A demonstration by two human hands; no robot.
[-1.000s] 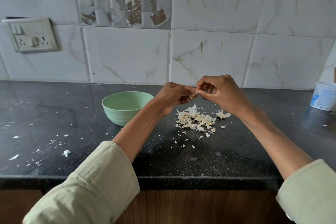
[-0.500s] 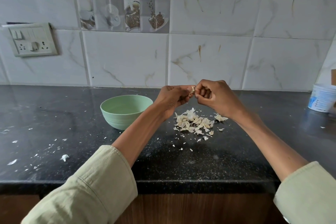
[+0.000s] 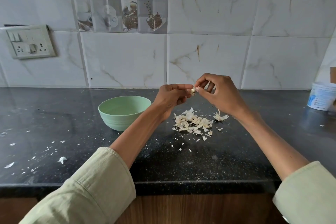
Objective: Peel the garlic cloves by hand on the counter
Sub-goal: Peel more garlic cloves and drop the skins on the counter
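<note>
Step in hand: skin removal from a single clove. The left hand point(image 3: 171, 97) and right hand point(image 3: 218, 92) meet at centre frame, raised above the black speckled stone counter point(image 3: 72, 132). Between them is one small pale garlic clove point(image 3: 193, 90), partly skinned as far as can be judged. The left hand pinches the clove between thumb and fingertips; the right hand's thumb and forefinger pinch at the clove's right side, apparently on a flap of skin, with the other fingers curled.

Next move, as judged: pull the skin flap away from the clove while the left hand holds it steady, then drop the skin onto the waste below and place the bare clove in a container.

Directly below the hands, a heap of papery white garlic skins point(image 3: 192, 122) lies on the counter; whether unpeeled cloves are mixed in cannot be determined.

Containers: a pale green round bowl point(image 3: 111, 112) stands left of the heap, beside the left forearm; its visible interior shows no contents. A white plastic tub point(image 3: 321, 96) stands at the right edge; its contents are hidden.
</note>
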